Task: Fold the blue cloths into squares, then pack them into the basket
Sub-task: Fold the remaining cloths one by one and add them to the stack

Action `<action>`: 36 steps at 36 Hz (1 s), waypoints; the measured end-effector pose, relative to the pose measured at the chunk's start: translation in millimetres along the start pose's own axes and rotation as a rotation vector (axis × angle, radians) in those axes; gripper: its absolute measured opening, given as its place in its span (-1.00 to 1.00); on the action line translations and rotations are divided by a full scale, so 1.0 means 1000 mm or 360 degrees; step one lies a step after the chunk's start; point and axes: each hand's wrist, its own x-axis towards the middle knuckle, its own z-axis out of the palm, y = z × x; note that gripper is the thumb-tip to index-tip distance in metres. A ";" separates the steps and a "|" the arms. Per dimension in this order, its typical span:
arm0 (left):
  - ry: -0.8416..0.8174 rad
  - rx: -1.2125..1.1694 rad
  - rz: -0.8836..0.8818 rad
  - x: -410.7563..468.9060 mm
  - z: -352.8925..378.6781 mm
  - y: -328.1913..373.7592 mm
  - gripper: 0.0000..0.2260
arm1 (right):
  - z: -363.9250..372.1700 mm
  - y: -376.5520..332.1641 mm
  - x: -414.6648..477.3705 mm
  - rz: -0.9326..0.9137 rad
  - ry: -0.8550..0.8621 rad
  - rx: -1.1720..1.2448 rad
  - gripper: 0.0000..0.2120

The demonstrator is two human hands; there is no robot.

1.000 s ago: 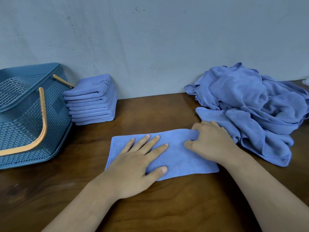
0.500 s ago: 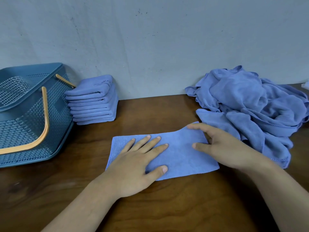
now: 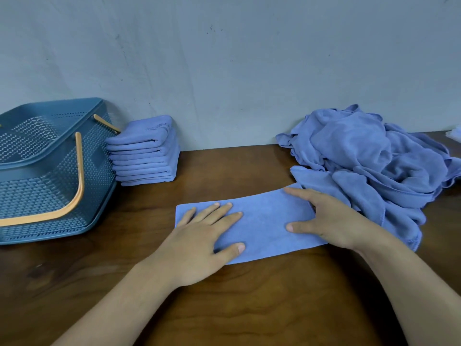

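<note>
Lying flat on the brown table [image 3: 249,308], a long blue cloth [image 3: 264,221] is folded into a strip right in front of the person. The left hand [image 3: 199,243] rests flat on the left half of the cloth. Its fingers are straight and spread a little apart, and its thumb points out to the side near the front edge. The right hand [image 3: 334,221] rests on the right end of the cloth. Its pointing finger lies straight along the back edge. Its thumb lies straight on top near the front edge, with a wide gap between the two. The other fingers of that hand are hidden, so I cannot tell how they lie.

Just behind the right hand is a big messy pile of blue cloths [image 3: 374,166]. It reaches the back corner of the strip. On the far left stands a blue basket [image 3: 57,156] with an orange handle [image 3: 79,176] hanging down over its side. Right beside the basket, against the wall [image 3: 224,71], sits a neat stack of folded blue cloths [image 3: 144,156].
</note>
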 end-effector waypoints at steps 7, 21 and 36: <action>0.0005 -0.0048 -0.0058 -0.037 -0.014 -0.062 -0.36 | -0.002 0.001 0.000 -0.0026 -0.0018 0.0008 -0.19; 0.0152 -0.0255 -0.0019 -0.034 -0.007 -0.076 -0.29 | 0.010 -0.051 -0.007 -0.0022 0.0416 -0.0050 -0.56; 0.0253 -0.0398 0.0001 -0.031 -0.005 -0.080 -0.15 | 0.044 -0.167 0.014 -0.0059 -0.0022 -0.0548 -0.62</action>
